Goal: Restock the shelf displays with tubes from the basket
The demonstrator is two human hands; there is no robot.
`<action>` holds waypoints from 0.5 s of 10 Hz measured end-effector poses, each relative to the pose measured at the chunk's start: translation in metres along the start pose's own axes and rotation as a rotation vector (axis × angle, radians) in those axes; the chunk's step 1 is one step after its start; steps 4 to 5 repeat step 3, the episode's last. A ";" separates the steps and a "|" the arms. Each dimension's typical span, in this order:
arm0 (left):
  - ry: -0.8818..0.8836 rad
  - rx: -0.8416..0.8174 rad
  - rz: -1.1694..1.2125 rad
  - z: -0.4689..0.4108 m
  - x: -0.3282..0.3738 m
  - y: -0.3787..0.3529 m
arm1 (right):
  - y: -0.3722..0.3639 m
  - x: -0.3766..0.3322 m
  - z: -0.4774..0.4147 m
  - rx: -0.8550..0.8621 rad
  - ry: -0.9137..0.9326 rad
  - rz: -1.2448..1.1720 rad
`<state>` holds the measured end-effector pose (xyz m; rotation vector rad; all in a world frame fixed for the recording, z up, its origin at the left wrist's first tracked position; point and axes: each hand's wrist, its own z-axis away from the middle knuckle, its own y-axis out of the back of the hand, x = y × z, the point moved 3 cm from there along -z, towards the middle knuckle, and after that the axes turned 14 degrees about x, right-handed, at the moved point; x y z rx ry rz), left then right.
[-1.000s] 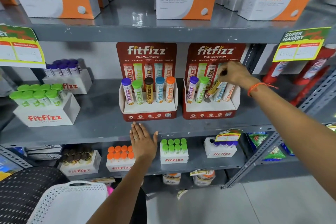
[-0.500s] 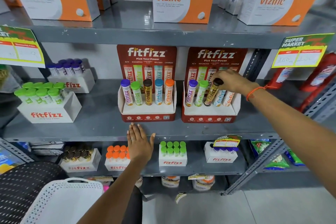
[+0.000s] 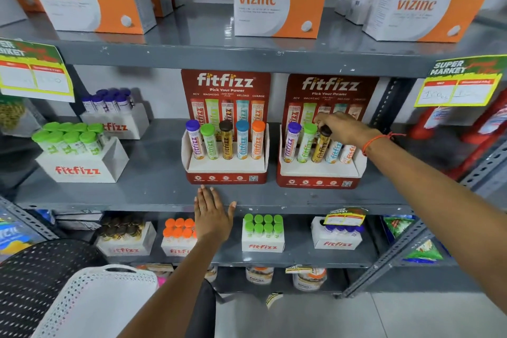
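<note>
Two red fitfizz display stands sit on the middle shelf. The left display [image 3: 226, 177] holds a row of upright tubes with purple, green, brown, blue and orange caps. In the right display [image 3: 321, 181], my right hand [image 3: 343, 129] grips the brown cap of a gold tube [image 3: 319, 149], which stands nearly upright in the middle slot between the green-capped tube [image 3: 306, 145] and a blue-printed tube. My left hand [image 3: 212, 214] rests flat and open on the front edge of the middle shelf [image 3: 153, 197]. The white perforated basket [image 3: 93, 302] is at the bottom left.
White fitfizz boxes of green and purple tubes stand at the shelf's left. Vizinc cartons line the top shelf. The lower shelf carries boxes of brown, orange, green and purple tubes. Price tags hang from the shelf edges. Slanted metal uprights stand at the right.
The gold tube, tilted a second ago, has been pushed down and straightened into the right display's middle slot by my right hand. My left hand has stayed on the shelf edge.
</note>
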<state>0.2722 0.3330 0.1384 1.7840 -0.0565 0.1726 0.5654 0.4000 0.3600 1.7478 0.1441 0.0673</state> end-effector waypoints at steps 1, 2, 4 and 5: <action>0.025 -0.030 0.026 -0.002 -0.001 0.004 | -0.002 -0.003 0.005 0.041 -0.060 0.015; 0.035 -0.101 0.059 -0.004 -0.001 0.010 | -0.009 -0.011 0.013 0.144 -0.062 0.082; 0.060 -0.195 0.129 -0.018 0.004 0.024 | -0.013 -0.028 0.022 0.329 -0.093 0.140; 0.060 -0.195 0.129 -0.018 0.004 0.024 | -0.013 -0.028 0.022 0.329 -0.093 0.140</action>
